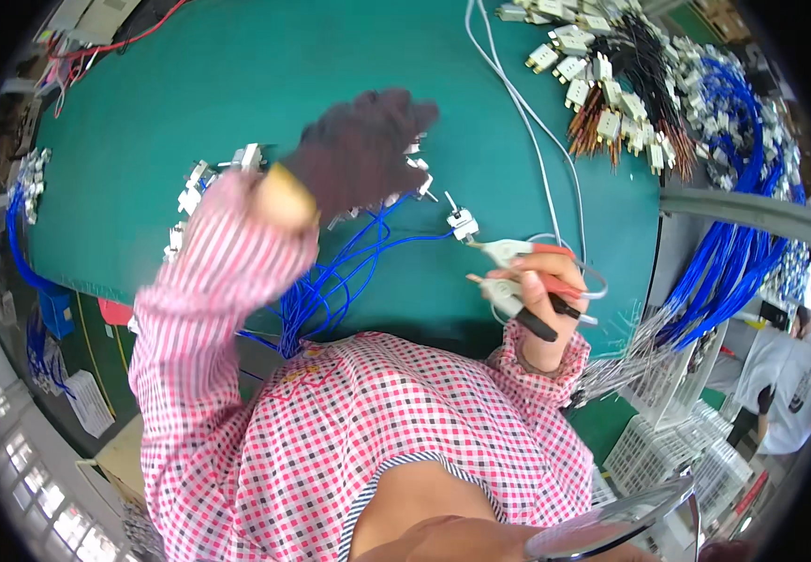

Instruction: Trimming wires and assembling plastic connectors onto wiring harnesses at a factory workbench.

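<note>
My left hand (363, 155), in a dark glove, is over the middle of the green table; motion blurs its fingers. White connectors show from under its right side, with blue wires running toward my body. My right hand (551, 286) is bare and grips a pair of white-bodied test clips, one with a red handle (555, 255) and one with a black handle (535, 325). The red one's tip is close to a white connector (463, 224) on a blue wire; I cannot tell whether they touch.
Blue wires (317, 304) bunch at the table's near edge. More white connectors (248, 157) lie left of my sleeve. Grey cables (527, 108) run from the far edge to the clips. Heaped connectors (611, 94) and blue bundles (738, 244) fill the right. A person (780, 384) is beyond.
</note>
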Tool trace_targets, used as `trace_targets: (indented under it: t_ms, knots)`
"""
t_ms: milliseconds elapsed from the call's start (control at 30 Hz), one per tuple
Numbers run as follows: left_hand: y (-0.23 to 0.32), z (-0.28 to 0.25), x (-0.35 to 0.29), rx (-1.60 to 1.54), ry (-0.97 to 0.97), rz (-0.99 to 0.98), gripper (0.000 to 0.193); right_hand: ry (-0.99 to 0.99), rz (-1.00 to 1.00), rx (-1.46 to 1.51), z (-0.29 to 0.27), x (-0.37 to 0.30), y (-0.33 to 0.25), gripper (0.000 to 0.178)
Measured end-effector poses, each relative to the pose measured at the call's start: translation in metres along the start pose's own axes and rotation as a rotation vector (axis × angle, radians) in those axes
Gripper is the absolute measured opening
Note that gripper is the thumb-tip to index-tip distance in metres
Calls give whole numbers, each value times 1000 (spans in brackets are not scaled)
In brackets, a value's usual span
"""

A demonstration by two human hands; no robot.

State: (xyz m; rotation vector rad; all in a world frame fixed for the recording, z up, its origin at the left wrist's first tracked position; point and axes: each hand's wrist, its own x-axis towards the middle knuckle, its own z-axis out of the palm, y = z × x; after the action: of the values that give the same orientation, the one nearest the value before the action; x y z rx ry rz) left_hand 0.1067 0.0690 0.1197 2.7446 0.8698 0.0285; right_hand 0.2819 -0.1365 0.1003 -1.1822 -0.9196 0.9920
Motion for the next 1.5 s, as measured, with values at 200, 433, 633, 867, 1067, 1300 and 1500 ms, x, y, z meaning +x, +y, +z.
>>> trace_targets:
  t_ms: [200, 433, 633, 867, 1067, 1300, 1500]
  knots:
    - [-41, 28, 17, -222, -276, -112, 49, 167, -114, -155, 48, 29, 49, 12]
    - [-27, -69, -118, -360, 584, -464, 40, 191, -97, -407, 53, 42, 77, 12]
    - [-63, -32, -178, 311, 76, -673, 43, 279, -31, -151, 21, 46, 32, 15]
    - [-9, -14, -73, -267, -213, -404, 60, 300, -57, -291, 0, 47, 30, 15]
    - [19, 27, -78, -201, -257, -250, 56, 333, -34, -238, 10, 43, 39, 15]
    - [41, 61, -82, -341, 87, -307, 50, 262, -264, -539, 74, 27, 58, 21]
    - [20, 81, -86, -568, 147, -393, 43, 204, -297, -295, 92, 7, 68, 24]
